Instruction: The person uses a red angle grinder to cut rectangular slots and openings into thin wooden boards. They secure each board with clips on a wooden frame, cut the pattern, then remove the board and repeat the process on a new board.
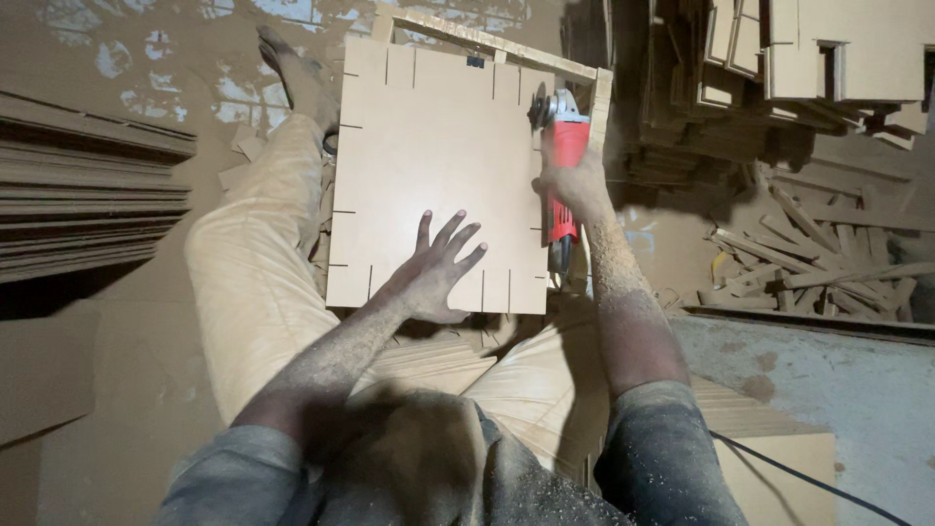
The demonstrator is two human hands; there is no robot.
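One board: the flat tan board lies across the person's lap and a wooden frame; it looks stiff, light and dusty-slick, with slots cut into its edges.
Grinder: the red grinder, at the board's right edge, looks heavy.
Left hand: the left hand is spread flat on the board.
Right hand: the right hand is wrapped around the grinder's body.

This is a woodworking workshop, rough and dusty. Sawdust coats the floor and the person's sleeves. Stacks of cut boards and thin sheets line the sides, offcuts litter the ground, and a red angle grinder sits at a slotted board.
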